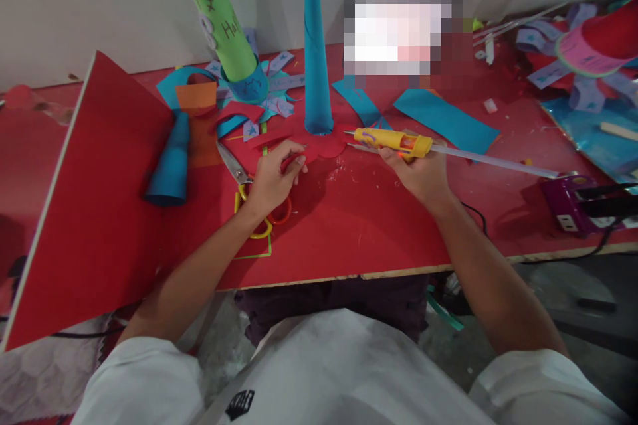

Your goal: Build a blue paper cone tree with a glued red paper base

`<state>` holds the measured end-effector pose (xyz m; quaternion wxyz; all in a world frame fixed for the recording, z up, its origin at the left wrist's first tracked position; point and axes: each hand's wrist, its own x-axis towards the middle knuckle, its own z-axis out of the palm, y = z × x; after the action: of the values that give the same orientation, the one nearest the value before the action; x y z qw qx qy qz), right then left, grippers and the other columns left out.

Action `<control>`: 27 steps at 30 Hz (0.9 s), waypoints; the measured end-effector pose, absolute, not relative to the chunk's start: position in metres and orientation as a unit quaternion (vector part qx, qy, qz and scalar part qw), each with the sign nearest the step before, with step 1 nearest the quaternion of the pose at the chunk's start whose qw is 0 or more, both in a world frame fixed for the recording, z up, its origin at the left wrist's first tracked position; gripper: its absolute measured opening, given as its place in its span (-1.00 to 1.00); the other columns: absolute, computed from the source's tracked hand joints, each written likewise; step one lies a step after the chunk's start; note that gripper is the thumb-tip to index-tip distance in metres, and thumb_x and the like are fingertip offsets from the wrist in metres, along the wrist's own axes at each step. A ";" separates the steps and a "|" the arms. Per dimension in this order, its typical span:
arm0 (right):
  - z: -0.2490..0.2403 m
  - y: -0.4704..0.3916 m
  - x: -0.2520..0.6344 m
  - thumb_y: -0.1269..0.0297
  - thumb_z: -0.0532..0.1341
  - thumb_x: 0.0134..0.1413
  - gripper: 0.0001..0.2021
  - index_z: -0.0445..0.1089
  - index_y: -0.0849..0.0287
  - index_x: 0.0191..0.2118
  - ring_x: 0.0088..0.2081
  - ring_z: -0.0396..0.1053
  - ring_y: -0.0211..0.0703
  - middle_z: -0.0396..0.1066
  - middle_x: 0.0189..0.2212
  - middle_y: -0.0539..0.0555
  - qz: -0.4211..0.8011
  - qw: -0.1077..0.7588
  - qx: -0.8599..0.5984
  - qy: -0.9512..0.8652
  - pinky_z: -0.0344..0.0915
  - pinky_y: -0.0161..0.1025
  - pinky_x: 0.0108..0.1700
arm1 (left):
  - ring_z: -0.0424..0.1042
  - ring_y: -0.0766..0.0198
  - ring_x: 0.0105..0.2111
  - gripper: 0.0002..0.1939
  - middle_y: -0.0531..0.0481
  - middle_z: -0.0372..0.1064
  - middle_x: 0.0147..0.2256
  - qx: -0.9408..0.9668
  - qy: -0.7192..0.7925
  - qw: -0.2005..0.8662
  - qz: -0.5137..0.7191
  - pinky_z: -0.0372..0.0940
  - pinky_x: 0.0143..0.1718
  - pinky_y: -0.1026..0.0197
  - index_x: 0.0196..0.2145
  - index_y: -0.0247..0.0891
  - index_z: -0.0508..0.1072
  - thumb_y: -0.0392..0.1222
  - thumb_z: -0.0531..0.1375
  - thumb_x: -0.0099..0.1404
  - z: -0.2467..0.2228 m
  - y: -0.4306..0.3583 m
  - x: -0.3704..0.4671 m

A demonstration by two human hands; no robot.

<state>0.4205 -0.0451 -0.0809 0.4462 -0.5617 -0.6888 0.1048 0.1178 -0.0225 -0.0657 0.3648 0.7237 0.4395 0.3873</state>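
My right hand [423, 169] is closed around a yellow hot glue gun [393, 141], its nozzle pointing left and a clear glue stick [493, 161] running out of its back. The nozzle is close to a red paper flower shape [331, 146] lying on the table. From the middle of that shape a tall blue paper tube [317, 60] stands upright. My left hand [276, 176] is at the flower's left side, fingers curled in a pinch on what looks like its red paper. Partly under my left wrist lie scissors [260, 232] with yellow handles.
A red board [94, 199] stands tilted at the left beside a blue paper cone [170, 169]. Behind are a green paper tube [219, 20] and blue paper strips [446, 121]. At the right are a purple power strip [565, 202] with black cables and a pink-rimmed craft [578, 46].
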 end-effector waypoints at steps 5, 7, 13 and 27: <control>-0.081 -0.045 0.421 -0.22 0.30 0.23 -0.61 0.52 0.03 -0.28 -0.42 0.51 -0.01 0.52 -0.45 0.07 0.104 0.448 -0.559 -0.690 0.39 -0.11 -0.39 | 0.34 0.31 -0.39 -0.91 0.09 0.35 -0.42 0.733 0.452 0.330 0.386 0.25 -0.27 0.21 -0.22 -0.18 0.40 -0.20 0.11 0.48 -0.066 -0.021 0.117; -0.081 -0.045 0.421 -0.23 0.30 0.23 -0.59 0.52 0.04 -0.28 -0.43 0.50 -0.02 0.52 -0.45 0.08 0.098 0.452 -0.557 -0.690 0.39 -0.11 -0.39 | 0.34 0.30 -0.37 -0.89 0.06 0.37 -0.38 0.733 0.455 0.328 0.386 0.24 -0.27 0.21 -0.21 -0.19 0.42 -0.17 0.12 0.48 -0.065 -0.021 0.117; -0.079 -0.044 0.419 -0.30 0.26 0.22 -0.54 0.52 0.02 -0.30 -0.42 0.52 0.01 0.55 -0.45 0.10 0.090 0.443 -0.567 -0.689 0.43 -0.07 -0.34 | 0.36 0.29 -0.35 -0.85 0.04 0.45 -0.33 0.739 0.461 0.317 0.374 0.25 -0.25 0.19 -0.24 -0.20 0.45 -0.14 0.15 0.48 -0.063 -0.021 0.118; -0.079 -0.046 0.420 -0.23 0.30 0.22 -0.60 0.54 0.02 -0.29 -0.42 0.51 0.00 0.53 -0.46 0.08 0.099 0.444 -0.569 -0.684 0.41 -0.09 -0.40 | 0.36 0.31 -0.40 -0.82 0.08 0.40 -0.43 0.740 0.463 0.307 0.379 0.24 -0.29 0.21 -0.35 -0.20 0.40 -0.15 0.20 0.43 -0.059 -0.023 0.118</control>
<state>0.4200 -0.0465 -0.0792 0.4443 -0.5694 -0.6845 0.0993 0.1178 -0.0232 -0.0593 0.3072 0.7399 0.4632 0.3791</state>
